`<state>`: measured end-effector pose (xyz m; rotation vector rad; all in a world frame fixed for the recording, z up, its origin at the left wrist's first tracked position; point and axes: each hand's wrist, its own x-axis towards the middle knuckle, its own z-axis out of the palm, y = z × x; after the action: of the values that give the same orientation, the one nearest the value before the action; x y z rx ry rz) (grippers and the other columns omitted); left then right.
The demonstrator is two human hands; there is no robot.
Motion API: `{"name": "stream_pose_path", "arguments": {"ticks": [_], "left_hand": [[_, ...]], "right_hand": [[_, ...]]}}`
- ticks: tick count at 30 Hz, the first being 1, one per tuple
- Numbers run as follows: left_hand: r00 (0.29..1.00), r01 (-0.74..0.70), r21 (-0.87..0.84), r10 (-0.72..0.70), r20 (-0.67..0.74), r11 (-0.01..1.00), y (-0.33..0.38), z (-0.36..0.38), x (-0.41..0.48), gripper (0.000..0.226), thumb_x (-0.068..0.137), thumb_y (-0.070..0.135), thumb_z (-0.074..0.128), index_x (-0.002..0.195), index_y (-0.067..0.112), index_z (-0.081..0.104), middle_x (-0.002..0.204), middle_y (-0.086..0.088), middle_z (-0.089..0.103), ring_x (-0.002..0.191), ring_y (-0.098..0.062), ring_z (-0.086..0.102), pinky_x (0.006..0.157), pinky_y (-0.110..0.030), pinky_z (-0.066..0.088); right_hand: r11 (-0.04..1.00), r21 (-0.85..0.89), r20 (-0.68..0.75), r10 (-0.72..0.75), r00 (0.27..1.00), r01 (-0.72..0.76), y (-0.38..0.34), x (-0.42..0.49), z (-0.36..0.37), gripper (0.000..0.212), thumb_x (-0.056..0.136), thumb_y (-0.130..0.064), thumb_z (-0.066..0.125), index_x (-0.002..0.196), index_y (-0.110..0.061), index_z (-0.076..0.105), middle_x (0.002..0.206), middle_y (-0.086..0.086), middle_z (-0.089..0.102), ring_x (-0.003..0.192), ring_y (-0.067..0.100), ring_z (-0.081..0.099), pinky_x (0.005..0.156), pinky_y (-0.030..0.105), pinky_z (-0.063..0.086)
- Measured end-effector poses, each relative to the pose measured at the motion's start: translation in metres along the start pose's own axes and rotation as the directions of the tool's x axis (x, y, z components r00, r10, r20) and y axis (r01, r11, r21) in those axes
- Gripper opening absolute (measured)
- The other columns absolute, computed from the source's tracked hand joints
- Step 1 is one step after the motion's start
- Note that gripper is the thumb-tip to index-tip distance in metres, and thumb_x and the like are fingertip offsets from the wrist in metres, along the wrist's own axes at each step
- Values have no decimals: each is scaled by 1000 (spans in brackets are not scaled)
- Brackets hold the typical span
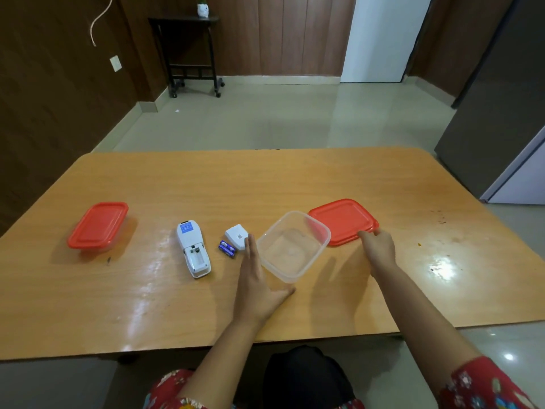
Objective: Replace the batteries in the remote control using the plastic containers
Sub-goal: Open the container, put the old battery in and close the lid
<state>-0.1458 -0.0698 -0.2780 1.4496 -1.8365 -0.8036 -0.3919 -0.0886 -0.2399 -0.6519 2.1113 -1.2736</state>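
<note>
A white remote control (193, 248) lies face down on the table with its battery bay uncovered and empty. Its white battery cover (236, 236) rests to the right, with two blue batteries (226, 248) beside it. A clear square container (293, 245) stands open and empty. My left hand (256, 281) lies flat against its left side, fingers spread. A red lid (343, 221) lies flat behind the container on the right, and my right hand (378, 250) grips its near edge. A second container with a red lid (98, 225) on it sits at the far left.
The wooden table (265, 184) has a stained patch at the right (439, 216). A grey refrigerator (501, 107) stands beyond the table's right corner. A dark side table (188, 51) stands at the far wall.
</note>
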Motion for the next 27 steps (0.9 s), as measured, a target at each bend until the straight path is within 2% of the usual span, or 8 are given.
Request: {"name": "stream_pose_path", "arguments": {"ticks": [3,5,7,11,15,20,23,27], "left_hand": [[990,-87,94,97,-101,992,-8,-9,-13,112,65,41,70,149,34,-4,157,10,8,144,-3,6,113,-14,6],[981,-111,218,142,-135,970,-18,-22,-14,92,72,23,64,150,25,14,156,6,21,145,-9,13,113,-15,5],[983,-77,347,129,-131,935,-25,-40,-4,74,79,8,56,147,16,28,155,-1,29,145,-16,19,116,-21,8],[996,-67,581,86,-5,811,-36,-72,30,56,88,9,43,144,14,36,151,-2,36,143,-19,24,117,-33,17],[984,-173,668,108,138,724,-41,-82,50,45,88,13,41,132,21,46,134,3,51,126,-17,43,110,-33,25],[969,-237,733,102,225,637,-44,-84,63,30,94,23,42,123,21,50,126,2,52,113,-19,49,98,-30,31],[970,-192,702,26,241,686,-41,-86,66,24,93,28,49,112,17,55,115,-2,54,106,-21,49,83,-31,38],[966,-123,654,-60,250,746,-31,-89,66,21,89,24,55,108,16,60,111,-4,53,101,-22,52,77,-35,45]], "right_hand": [[943,-278,115,-158,981,185,18,-31,12,46,92,-20,52,134,-2,48,137,20,49,129,35,43,108,43,34],[877,-373,171,-258,951,305,33,-52,20,50,95,-18,47,142,-3,38,149,16,37,139,31,29,114,39,23],[780,-491,181,-344,921,388,44,-65,27,51,94,-13,45,143,-2,36,149,15,36,139,29,27,116,37,20],[619,-657,191,-416,889,431,49,-71,33,54,91,-17,45,143,-6,36,150,10,37,139,25,29,116,37,21],[621,-663,171,-419,892,419,49,-70,34,52,90,-19,46,141,-9,40,148,8,40,138,24,31,115,40,24],[634,-645,154,-439,885,426,49,-69,35,51,88,-19,49,138,-9,45,146,7,43,136,25,33,114,41,25],[640,-641,145,-442,885,425,50,-70,35,50,87,-18,50,136,-10,46,145,7,43,135,25,33,113,42,25],[680,-582,143,-455,879,446,51,-69,34,48,86,-15,52,134,-10,49,142,8,46,133,26,36,111,42,26]]}}
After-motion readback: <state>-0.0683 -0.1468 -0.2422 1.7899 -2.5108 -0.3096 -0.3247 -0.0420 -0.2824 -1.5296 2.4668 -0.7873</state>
